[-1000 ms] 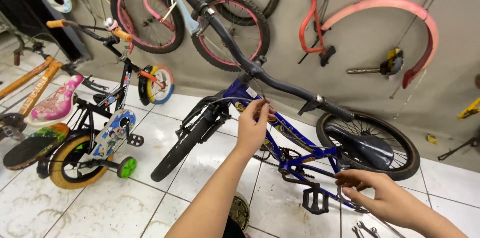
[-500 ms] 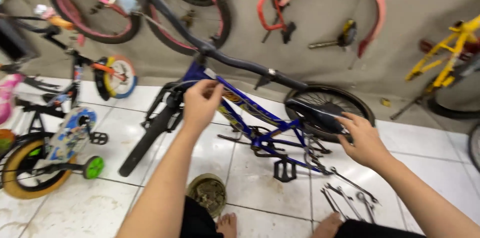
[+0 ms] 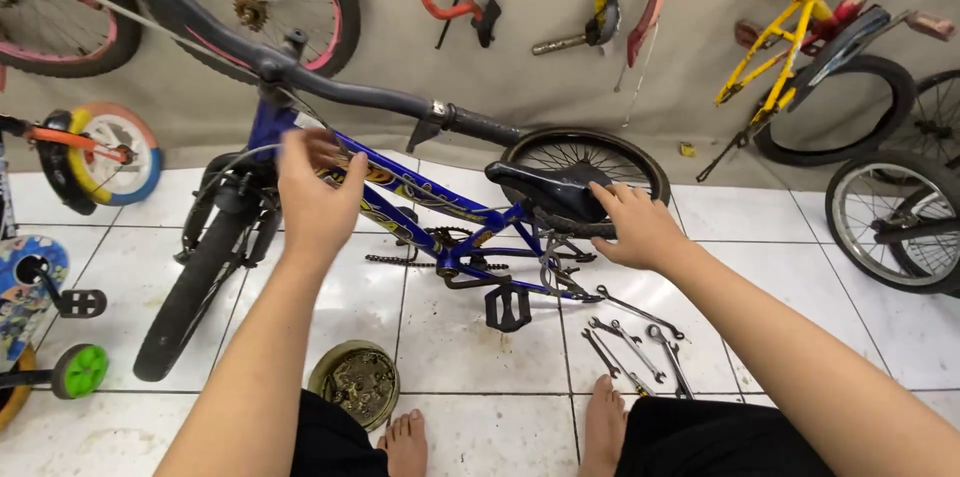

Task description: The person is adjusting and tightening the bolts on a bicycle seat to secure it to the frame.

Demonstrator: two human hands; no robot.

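Steadying the blue bicycle, your left hand grips its stiff frame; your right hand rests open behind the saddle. Heavy, rigid; hold the frame tubes.

Bare tiles before blue bike, wrenches right, tin left

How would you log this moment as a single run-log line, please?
left hand: on blue bike frame | right hand: at black saddle | wrenches: on tiled floor
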